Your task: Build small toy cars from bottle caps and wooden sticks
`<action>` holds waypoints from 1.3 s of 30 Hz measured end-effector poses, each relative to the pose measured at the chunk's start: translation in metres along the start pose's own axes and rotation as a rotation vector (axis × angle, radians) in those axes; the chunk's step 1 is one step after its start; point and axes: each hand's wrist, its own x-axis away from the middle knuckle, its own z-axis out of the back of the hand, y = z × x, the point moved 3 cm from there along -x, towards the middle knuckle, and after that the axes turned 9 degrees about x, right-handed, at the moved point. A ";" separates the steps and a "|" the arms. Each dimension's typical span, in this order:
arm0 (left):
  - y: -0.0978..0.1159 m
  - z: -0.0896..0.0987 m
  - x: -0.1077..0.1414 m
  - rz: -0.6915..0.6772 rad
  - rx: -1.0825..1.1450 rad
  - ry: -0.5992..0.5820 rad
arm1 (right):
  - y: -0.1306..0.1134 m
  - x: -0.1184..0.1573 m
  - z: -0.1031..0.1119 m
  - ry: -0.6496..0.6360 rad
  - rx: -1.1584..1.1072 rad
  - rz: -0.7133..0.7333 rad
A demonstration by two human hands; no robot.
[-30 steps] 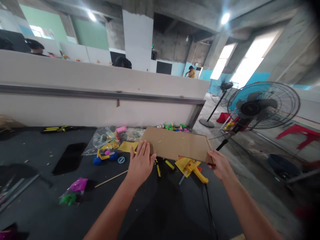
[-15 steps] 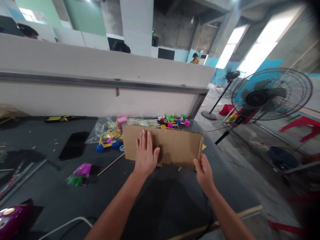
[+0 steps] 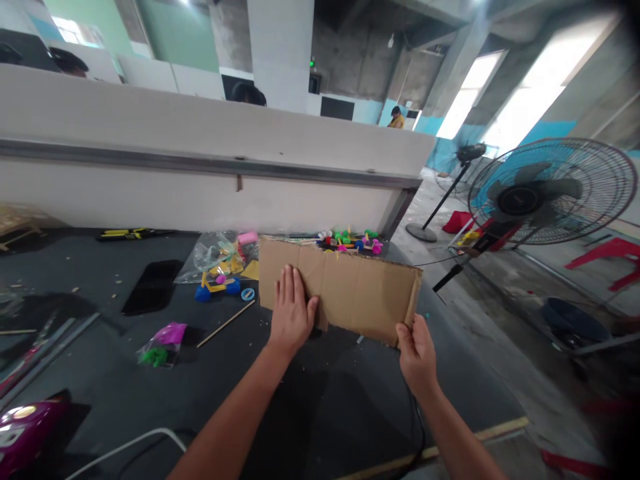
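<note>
A creased brown piece of cardboard (image 3: 365,293) is held up over the dark table (image 3: 300,413), tilted with its right end lower. My right hand (image 3: 418,350) grips its lower right corner, thumb on the near face and the other fingers behind. Flat against the left part of the near face lies my left hand (image 3: 291,313), its fingers stretched out and pointing up. A small flap of cardboard hangs down beside the left thumb. Left of the cardboard are a thin wooden stick (image 3: 226,324) and a blue ring (image 3: 248,294).
Colourful small plastic pieces (image 3: 350,240) and a clear plastic bag (image 3: 200,257) lie behind the cardboard. On the left are a black phone (image 3: 153,288), yellow-black pliers (image 3: 125,234) and a purple device (image 3: 30,433). A standing fan (image 3: 520,200) is right of the table.
The right end of the cardboard has moved right and down with my right hand, so the piece tilts more. My left hand stays flat on it. The view has shifted slightly.
</note>
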 end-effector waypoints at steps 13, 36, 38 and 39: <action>0.056 0.007 -0.014 -0.416 -0.045 -0.209 | -0.013 0.003 -0.012 -0.061 -0.055 0.026; 0.060 -0.002 0.002 -0.246 -0.002 -0.143 | -0.027 -0.004 -0.017 -0.033 -0.138 -0.025; 0.059 -0.003 0.012 -0.260 -0.018 -0.166 | -0.023 -0.005 -0.016 -0.025 -0.135 -0.034; 0.057 -0.002 0.015 -0.264 -0.023 -0.177 | -0.021 -0.005 -0.015 -0.015 -0.126 -0.039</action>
